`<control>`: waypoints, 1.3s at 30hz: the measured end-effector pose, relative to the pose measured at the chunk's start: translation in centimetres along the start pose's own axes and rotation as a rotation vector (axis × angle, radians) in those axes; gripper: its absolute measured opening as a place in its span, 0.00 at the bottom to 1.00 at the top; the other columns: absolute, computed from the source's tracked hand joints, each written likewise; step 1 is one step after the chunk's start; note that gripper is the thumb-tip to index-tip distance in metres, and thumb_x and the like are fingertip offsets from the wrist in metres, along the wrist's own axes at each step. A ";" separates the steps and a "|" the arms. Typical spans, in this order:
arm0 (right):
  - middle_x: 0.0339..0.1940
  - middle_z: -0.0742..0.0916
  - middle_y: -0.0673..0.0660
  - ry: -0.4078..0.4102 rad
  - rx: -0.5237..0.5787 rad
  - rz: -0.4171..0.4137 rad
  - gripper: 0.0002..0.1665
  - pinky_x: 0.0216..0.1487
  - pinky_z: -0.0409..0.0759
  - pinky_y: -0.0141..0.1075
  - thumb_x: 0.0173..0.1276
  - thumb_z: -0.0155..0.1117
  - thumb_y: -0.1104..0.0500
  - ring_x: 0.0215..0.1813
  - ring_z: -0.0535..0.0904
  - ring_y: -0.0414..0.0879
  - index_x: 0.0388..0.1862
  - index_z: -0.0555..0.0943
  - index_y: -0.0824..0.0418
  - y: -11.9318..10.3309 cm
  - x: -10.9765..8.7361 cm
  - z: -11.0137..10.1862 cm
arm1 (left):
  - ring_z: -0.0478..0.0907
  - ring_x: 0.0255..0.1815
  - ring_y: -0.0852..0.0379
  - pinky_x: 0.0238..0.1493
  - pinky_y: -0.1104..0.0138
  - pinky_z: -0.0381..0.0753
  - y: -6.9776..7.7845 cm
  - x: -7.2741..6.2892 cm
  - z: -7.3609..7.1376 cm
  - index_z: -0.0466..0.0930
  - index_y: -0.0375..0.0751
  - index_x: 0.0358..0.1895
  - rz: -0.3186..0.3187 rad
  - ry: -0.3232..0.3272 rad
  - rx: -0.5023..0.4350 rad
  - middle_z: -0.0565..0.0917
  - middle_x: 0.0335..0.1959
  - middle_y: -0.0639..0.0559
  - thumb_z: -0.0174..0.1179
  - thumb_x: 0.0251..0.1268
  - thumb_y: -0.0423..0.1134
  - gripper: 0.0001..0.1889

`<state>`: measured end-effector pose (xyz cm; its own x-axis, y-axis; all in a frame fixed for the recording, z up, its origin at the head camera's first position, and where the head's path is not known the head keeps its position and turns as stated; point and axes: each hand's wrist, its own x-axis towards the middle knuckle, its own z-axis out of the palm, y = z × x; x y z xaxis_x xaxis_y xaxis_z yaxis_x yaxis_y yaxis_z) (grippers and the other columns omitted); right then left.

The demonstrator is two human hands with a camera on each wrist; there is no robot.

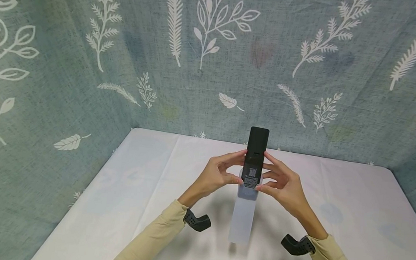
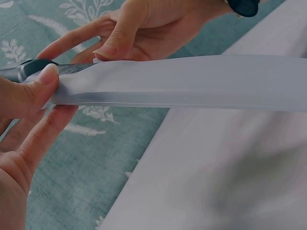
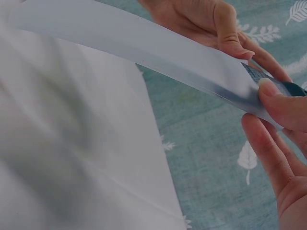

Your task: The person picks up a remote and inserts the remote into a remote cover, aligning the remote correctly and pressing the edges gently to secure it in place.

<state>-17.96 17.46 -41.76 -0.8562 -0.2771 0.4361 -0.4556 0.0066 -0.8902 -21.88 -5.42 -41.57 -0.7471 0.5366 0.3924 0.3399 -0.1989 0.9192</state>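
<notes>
A black remote control (image 1: 256, 146) stands tilted with its back towards the head camera; a printed label and square code show on its lower part. Its lower end sits at the mouth of a long, translucent whitish sleeve (image 1: 242, 219), which hangs down over the table. From one side my left hand (image 1: 219, 170) pinches the sleeve's mouth and the remote, thumb low and fingers higher along the edge. My right hand (image 1: 281, 184) does likewise from the other side. In the left wrist view the left thumb (image 2: 43, 81) presses on the sleeve's end. How deep the remote reaches inside is unclear.
A white-covered table (image 1: 143, 190) lies below both hands. Behind it and at its sides hangs a grey-green curtain (image 1: 181, 90) with white leaf prints. Each wrist bears a black camera mount, such as the left one (image 1: 197, 221).
</notes>
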 end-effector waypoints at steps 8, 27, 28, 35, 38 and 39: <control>0.57 0.79 0.69 0.006 -0.009 0.010 0.51 0.39 0.84 0.41 0.49 0.70 0.78 0.44 0.82 0.48 0.72 0.63 0.59 0.0 0.1 0.0 | 0.74 0.59 0.48 0.50 0.50 0.78 0.0 0.0 0.0 0.65 0.43 0.69 -0.001 -0.002 0.001 0.76 0.60 0.42 0.66 0.49 0.19 0.40; 0.57 0.79 0.69 0.009 -0.015 0.013 0.51 0.40 0.84 0.41 0.49 0.70 0.77 0.44 0.82 0.48 0.72 0.63 0.59 -0.1 0.0 0.0 | 0.74 0.59 0.48 0.49 0.55 0.80 0.2 0.0 0.0 0.65 0.41 0.69 -0.004 0.007 0.001 0.76 0.59 0.41 0.66 0.48 0.19 0.41; 0.57 0.79 0.69 0.010 -0.015 0.014 0.51 0.40 0.84 0.41 0.49 0.70 0.77 0.44 0.82 0.48 0.72 0.63 0.59 -0.1 0.0 0.0 | 0.74 0.59 0.48 0.50 0.55 0.80 0.2 0.0 0.0 0.65 0.41 0.69 -0.003 0.007 0.002 0.76 0.59 0.41 0.66 0.48 0.19 0.41; 0.56 0.79 0.68 0.013 -0.016 0.013 0.51 0.40 0.84 0.41 0.49 0.71 0.78 0.44 0.82 0.48 0.72 0.63 0.59 -0.1 0.0 0.0 | 0.74 0.59 0.48 0.50 0.55 0.80 0.1 -0.1 0.0 0.66 0.42 0.69 0.000 0.006 0.005 0.76 0.59 0.42 0.66 0.48 0.19 0.40; 0.56 0.79 0.68 0.016 -0.016 0.014 0.51 0.40 0.84 0.41 0.49 0.71 0.78 0.44 0.82 0.48 0.72 0.63 0.59 -0.1 0.0 0.0 | 0.74 0.59 0.48 0.50 0.55 0.80 0.1 -0.1 0.0 0.66 0.43 0.69 0.001 0.007 0.008 0.77 0.59 0.42 0.66 0.48 0.19 0.40; 0.56 0.79 0.68 0.016 -0.017 0.013 0.51 0.40 0.84 0.41 0.49 0.71 0.78 0.44 0.82 0.48 0.72 0.64 0.59 -0.2 0.0 0.0 | 0.74 0.59 0.48 0.50 0.55 0.80 0.1 -0.1 0.0 0.66 0.43 0.69 0.002 0.006 0.010 0.77 0.59 0.42 0.66 0.49 0.19 0.40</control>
<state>-17.87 17.50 -41.62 -0.8657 -0.2615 0.4268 -0.4484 0.0263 -0.8935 -21.75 -5.47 -41.48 -0.7500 0.5309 0.3944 0.3472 -0.1915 0.9180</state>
